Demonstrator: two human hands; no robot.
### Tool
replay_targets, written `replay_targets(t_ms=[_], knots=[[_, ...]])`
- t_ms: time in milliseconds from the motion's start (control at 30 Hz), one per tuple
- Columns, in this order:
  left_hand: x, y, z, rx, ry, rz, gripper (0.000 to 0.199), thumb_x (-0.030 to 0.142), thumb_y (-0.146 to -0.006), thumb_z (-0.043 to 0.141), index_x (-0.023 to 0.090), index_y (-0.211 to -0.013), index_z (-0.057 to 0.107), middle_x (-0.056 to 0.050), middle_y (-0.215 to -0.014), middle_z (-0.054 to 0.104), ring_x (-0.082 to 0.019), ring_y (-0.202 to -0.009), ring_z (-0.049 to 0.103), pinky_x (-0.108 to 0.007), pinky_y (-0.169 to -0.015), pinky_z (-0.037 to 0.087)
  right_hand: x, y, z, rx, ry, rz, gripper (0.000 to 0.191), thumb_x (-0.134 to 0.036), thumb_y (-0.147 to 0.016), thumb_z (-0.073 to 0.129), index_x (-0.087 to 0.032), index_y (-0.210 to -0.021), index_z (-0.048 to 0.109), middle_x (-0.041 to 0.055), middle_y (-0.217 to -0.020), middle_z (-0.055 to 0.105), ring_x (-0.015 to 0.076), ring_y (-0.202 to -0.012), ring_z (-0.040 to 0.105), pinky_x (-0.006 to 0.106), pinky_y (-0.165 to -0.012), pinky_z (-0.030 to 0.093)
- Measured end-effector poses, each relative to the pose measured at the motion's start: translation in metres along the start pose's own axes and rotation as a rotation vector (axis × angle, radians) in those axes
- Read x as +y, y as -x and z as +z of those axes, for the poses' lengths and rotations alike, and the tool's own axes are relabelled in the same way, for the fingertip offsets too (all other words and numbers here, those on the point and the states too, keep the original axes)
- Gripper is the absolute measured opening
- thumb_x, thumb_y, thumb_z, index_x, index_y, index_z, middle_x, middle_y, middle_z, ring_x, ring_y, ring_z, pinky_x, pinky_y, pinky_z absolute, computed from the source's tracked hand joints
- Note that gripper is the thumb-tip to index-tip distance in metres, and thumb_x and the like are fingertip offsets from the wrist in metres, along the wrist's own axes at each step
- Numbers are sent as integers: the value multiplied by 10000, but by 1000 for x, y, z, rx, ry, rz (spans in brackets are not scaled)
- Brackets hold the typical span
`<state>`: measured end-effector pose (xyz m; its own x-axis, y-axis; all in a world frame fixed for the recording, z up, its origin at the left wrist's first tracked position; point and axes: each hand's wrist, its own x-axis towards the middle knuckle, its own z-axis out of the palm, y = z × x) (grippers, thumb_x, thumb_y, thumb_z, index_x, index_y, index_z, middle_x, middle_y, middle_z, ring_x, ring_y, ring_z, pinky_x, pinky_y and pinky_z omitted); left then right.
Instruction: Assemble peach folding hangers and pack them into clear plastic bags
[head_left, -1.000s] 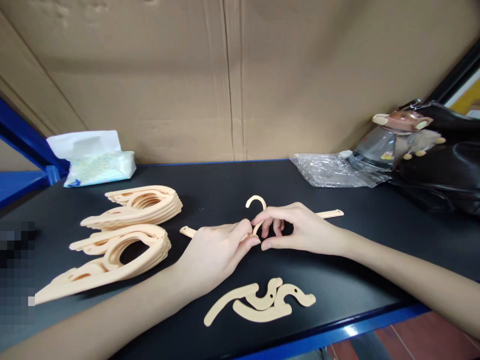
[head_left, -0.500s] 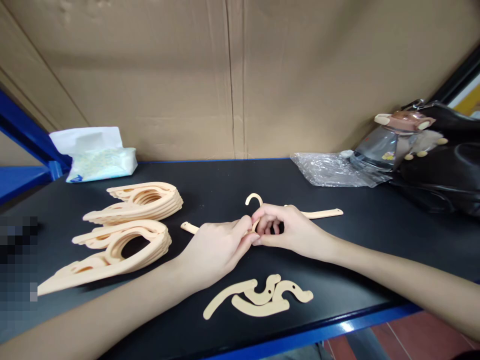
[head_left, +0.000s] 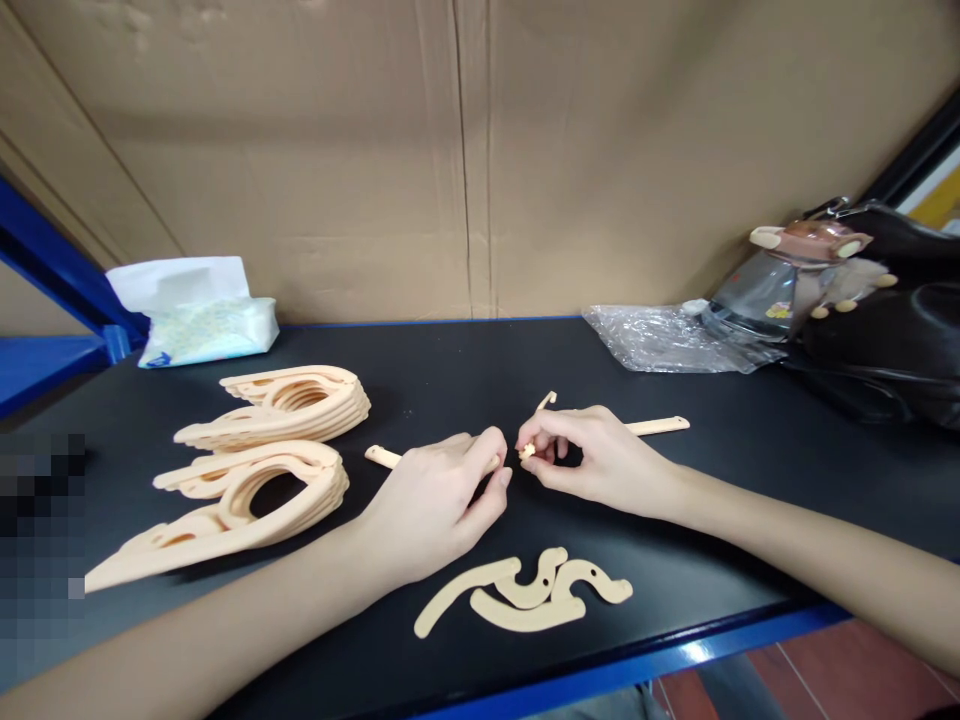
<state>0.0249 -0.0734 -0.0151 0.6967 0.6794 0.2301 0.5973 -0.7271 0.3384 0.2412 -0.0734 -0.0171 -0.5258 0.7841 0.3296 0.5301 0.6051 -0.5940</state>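
Note:
My left hand is closed around a beige hanger arm; one end sticks out to its left and a tip shows at the fingers. A small gap away, my right hand pinches a beige hanger hook, whose curved end rises behind the fingers. Another hanger arm reaches out to the right behind that hand; whether it is gripped there I cannot tell. Several loose curved hanger pieces lie flat in front of both hands.
Two stacks of beige hangers, a rear stack and a front stack, stand at the left. A tissue pack sits behind them. Clear plastic wrap, a bottle and a black bag are at the back right.
My hands have moved slightly apart, opening a gap between the fingertips. The hook has turned and now shows nearly edge-on beside my right hand.

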Motion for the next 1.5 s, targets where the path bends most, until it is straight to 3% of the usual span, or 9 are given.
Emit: replay_targets(t_ms=[100, 200, 367, 600, 867, 1067, 1267, 1500], knots=[[1, 1, 0, 26, 33, -38, 24, 228, -917, 399, 234, -901, 414, 14, -793, 558, -170, -693, 570, -274, -624, 418, 0, -1, -1, -9, 17, -9, 54, -172, -867, 591, -208, -895, 619, -24, -769, 670, 100, -649, 604, 227, -637, 467], [1, 2, 1, 26, 61, -59, 68, 268, -919, 477, 238, -950, 425, 13, -858, 591, -162, -705, 588, -266, -631, 432, 0, 0, 0, -16, 32, -21, 89, -161, -873, 585, -206, -928, 638, -15, -800, 680, 104, -667, 603, 234, -642, 462], [-1, -1, 2, -7, 57, -68, 69, 281, -952, 499, 244, -960, 441, 42, -795, 615, -145, -596, 575, -248, -572, 396, -3, 0, 2, -19, -12, -21, 107, -139, -868, 594, -205, -931, 649, -24, -814, 700, 93, -655, 600, 229, -662, 478], [-1, -1, 2, -9, 36, -88, 72, 272, -957, 512, 243, -990, 455, 40, -803, 637, -153, -618, 616, -246, -567, 410, -6, -1, 0, -25, -153, 52, 97, -143, -858, 611, -204, -920, 654, -26, -800, 681, 92, -660, 601, 219, -633, 485], [-2, -2, 3, 15, 28, 4, 75, 201, -956, 515, 236, -951, 449, 31, -896, 620, -151, -715, 620, -248, -602, 428, -5, 4, 0, -30, 239, -178, 212, -146, -950, 477, -210, -1037, 660, 25, -950, 625, 109, -727, 577, 259, -655, 442], [-4, 0, 4, 6, 29, 87, 128, 210, -949, 529, 236, -912, 408, 33, -889, 573, -154, -735, 606, -246, -585, 424, -10, 6, -3, -68, 411, -321, 230, -190, -992, 425, -185, -1061, 645, 41, -924, 597, 134, -778, 560, 268, -647, 429], [-5, 0, 4, 16, 41, 112, 148, 213, -948, 540, 244, -973, 397, 41, -866, 555, -158, -710, 590, -249, -575, 412, -7, 6, 1, 35, 162, -239, 158, -160, -946, 524, -164, -1093, 585, -6, -825, 586, 97, -694, 553, 232, -634, 449], [-5, 1, 5, 0, 102, 83, 66, 291, -991, 463, 231, -993, 437, 20, -947, 599, -167, -800, 617, -264, -617, 437, 0, 5, 1, -51, 125, -253, 232, -276, -1000, 514, -189, -1130, 686, 46, -986, 670, 115, -791, 620, 245, -680, 474]])
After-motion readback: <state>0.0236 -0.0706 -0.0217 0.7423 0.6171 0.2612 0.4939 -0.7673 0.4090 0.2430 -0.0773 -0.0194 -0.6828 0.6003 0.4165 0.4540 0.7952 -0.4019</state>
